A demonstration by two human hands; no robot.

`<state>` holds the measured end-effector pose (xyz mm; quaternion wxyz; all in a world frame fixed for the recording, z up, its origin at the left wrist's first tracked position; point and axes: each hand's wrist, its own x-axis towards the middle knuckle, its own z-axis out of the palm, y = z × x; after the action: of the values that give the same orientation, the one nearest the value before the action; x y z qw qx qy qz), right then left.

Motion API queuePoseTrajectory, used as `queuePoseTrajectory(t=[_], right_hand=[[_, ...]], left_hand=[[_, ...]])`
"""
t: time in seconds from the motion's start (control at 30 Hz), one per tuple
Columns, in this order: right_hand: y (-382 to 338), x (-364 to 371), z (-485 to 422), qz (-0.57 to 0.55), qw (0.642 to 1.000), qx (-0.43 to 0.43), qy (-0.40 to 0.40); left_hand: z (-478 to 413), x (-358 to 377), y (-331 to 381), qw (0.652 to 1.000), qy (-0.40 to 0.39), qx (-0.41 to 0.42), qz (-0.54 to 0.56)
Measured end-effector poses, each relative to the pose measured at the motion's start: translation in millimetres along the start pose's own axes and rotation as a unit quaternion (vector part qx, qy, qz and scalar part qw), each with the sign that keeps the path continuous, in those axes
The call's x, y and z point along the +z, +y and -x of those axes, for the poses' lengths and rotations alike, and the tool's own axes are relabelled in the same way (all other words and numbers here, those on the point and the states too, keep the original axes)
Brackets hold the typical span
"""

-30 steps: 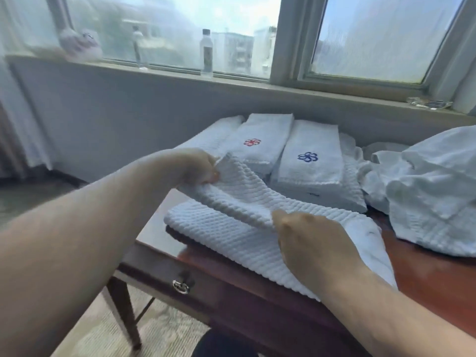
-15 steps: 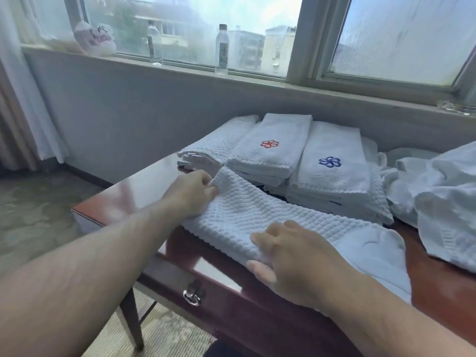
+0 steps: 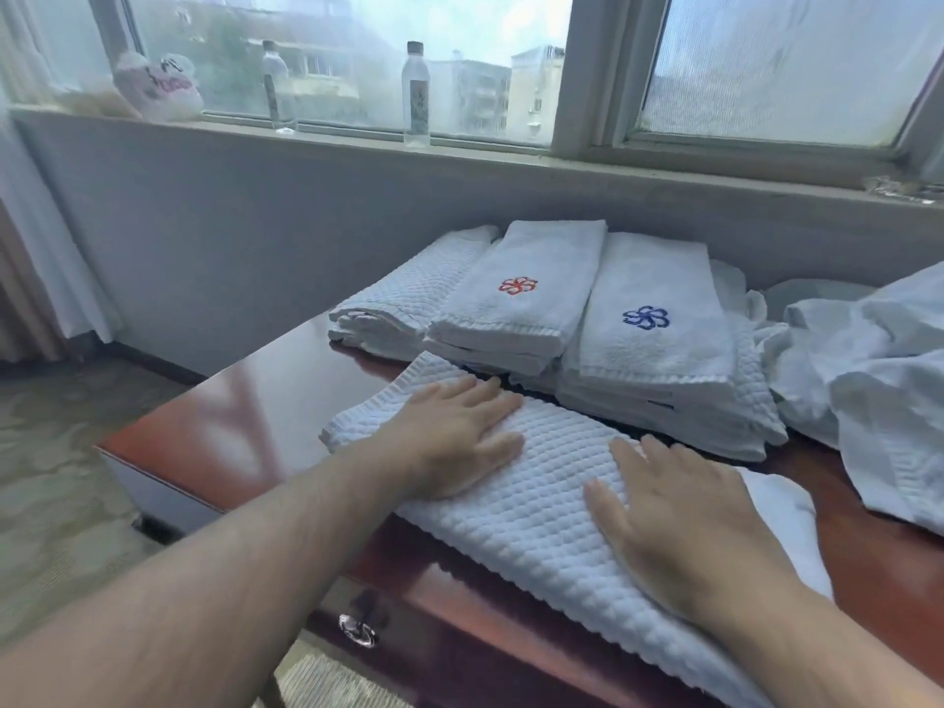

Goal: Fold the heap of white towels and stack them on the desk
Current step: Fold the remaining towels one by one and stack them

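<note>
White waffle-weave towel (image 3: 536, 508) lies folded into a long strip on the desk (image 3: 245, 401), just in front of the stack with the blue flower (image 3: 654, 360). Its long axis runs slantwise, from a corner in front of that stack's left side down toward the person's right side.

Both hands lie flat on the towel with the fingers straight and a little spread. They are pressing and holding nothing. The left hand (image 3: 454, 431) is on the farther part, the right hand (image 3: 679, 508) about on the middle.

I judge that the next fold must bring one short end over the other. So it matters that the free far end lies just beyond the left fingertips (image 3: 490, 388), and the left hand is the nearer one to it.

The near end I cannot see well: the right forearm covers it, and then it goes out of sight. To the right of the blue-flower stack the unfolded heap (image 3: 878, 380) waits, with its far side out of view.
</note>
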<state>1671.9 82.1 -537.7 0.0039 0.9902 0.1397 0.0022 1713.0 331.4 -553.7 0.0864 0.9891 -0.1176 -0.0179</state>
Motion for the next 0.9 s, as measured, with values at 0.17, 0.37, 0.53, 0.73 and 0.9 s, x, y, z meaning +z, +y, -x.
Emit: queuePoseTrajectory(t=[0.17, 0.37, 0.53, 0.73, 0.9], right_hand=[[4.0, 7.3, -6.3, -0.035, 0.999, -0.004, -0.003], [21.5, -9.2, -4.4, 0.014, 0.990, 0.012, 0.138], [65.6, 1.7, 27.7, -0.140, 0.934, 0.276, 0.177], [96.6, -5.6, 70.1, -0.447, 0.809, 0.363, 0.119], [99.8, -15.1, 87.4, -0.607, 0.739, 0.290, 0.029]], left_hand=[[0.8, 1.4, 3.4, 1.000, 0.006, -0.012, -0.010], [22.3, 5.7, 26.0, 0.996, 0.031, -0.085, -0.002], [45.3, 16.1, 55.2, 0.987, 0.048, -0.153, 0.021], [56.9, 16.5, 72.7, 0.982, 0.042, -0.183, 0.021], [58.6, 17.8, 79.3, 0.981, 0.044, -0.186, 0.019]])
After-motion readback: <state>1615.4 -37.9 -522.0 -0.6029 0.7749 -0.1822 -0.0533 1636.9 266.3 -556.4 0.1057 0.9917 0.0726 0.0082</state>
